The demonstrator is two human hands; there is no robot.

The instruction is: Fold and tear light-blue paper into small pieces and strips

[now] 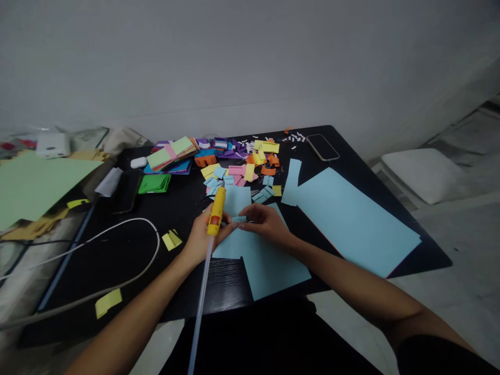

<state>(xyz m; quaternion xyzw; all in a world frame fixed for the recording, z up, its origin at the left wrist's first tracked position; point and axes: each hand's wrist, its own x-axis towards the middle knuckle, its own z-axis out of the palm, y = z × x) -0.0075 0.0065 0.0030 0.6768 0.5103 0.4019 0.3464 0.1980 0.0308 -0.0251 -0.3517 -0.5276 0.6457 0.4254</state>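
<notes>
A yellow hot glue gun point(219, 204), its tip towards the wall, rests in my left hand point(198, 237). From its rear a long translucent glue stick point(201, 307) sticks out towards me. My left thumb and fingertips also meet a small light-blue paper piece point(239, 219). Across from it, my right hand point(269, 225) is closed in a pinch on that same piece. Beneath both hands lie light-blue paper sheets point(273, 271). Just beyond them sit small folded blue paper pieces point(263, 195) and pink pieces point(237, 170).
A stack of blue sheets point(351, 219) lies at right, a phone point(322, 147) behind it. Coloured paper bundles point(172, 153) and green paper point(154, 183) are at back left. A white cable point(154, 224) loops across the left side. A white stool point(422, 174) stands beyond the table.
</notes>
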